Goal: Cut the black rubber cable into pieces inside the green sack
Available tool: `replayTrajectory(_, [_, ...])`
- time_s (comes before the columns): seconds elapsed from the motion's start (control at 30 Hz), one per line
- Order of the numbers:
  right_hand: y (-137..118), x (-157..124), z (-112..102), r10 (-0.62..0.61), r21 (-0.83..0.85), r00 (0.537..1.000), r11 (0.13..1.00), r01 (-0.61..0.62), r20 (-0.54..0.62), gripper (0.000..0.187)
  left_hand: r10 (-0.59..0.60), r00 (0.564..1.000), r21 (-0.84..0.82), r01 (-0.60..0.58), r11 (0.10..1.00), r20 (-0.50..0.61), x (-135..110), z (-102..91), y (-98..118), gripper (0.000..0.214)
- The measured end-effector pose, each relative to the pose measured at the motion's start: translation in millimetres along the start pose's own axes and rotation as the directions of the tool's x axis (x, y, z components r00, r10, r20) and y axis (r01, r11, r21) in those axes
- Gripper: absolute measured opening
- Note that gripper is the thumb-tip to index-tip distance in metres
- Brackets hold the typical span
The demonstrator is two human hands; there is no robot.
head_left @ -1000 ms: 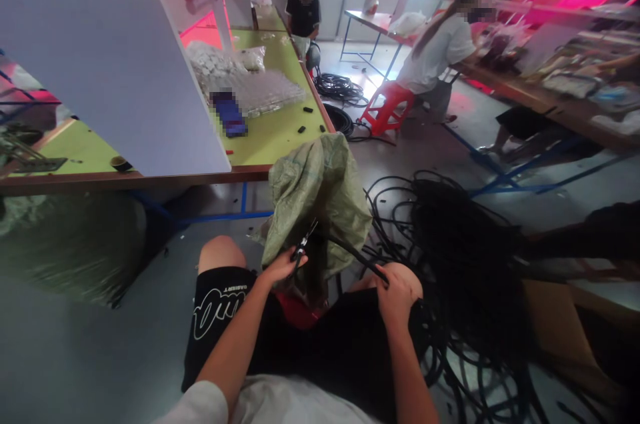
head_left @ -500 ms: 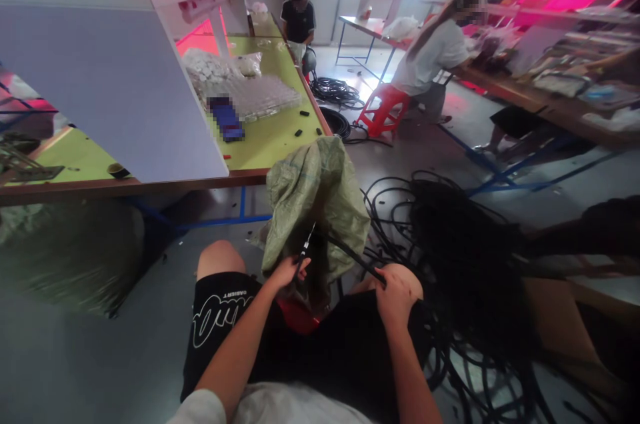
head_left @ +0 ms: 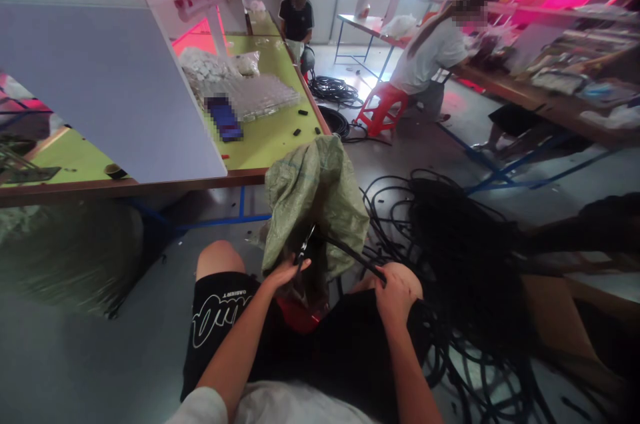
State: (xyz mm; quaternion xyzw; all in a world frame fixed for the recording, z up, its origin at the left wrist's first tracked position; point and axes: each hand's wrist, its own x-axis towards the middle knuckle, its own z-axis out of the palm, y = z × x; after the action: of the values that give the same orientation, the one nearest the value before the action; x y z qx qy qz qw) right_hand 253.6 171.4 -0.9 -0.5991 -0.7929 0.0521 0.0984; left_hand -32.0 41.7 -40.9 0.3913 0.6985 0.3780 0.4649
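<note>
I sit with my knees apart over a green woven sack that stands open between them. My left hand is closed on a pair of cutters whose jaws point up into the sack's mouth. My right hand is closed on a black cable that runs from my fist up to the cutters. The cable trails off to the right into a big heap of black cable on the floor.
A long workbench with a yellow-green top and a white panel stands ahead on the left. A person on a red stool works at another table at the right. Another person sits at the far end. A brown cardboard box lies at the right.
My left hand has shifted the cutters a little, the jaws now deeper in the sack's mouth at the cable's end. My right hand has stayed on the cable.
</note>
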Motion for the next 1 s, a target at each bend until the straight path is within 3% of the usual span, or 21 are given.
replayTrajectory(0.47, [0.7,-1.5,0.6,-0.018,0.018,0.999,1.0,0.019,-0.051,0.027,-0.001,0.999,0.058,0.004,0.998,-0.04,-3.3,-4.6,4.1,0.059])
replayTrajectory(0.73, [2.1,-2.9,0.7,-0.041,-0.046,0.999,0.998,0.041,0.005,0.026,-0.011,0.998,0.047,0.014,0.999,-0.064,4.0,-3.2,-5.6,0.061])
replayTrajectory(1.0, [2.2,-3.5,2.5,-0.052,-0.052,0.999,0.997,0.052,-0.003,0.026,0.056,0.998,0.007,-0.056,0.998,-0.02,1.2,-5.8,-5.1,0.062])
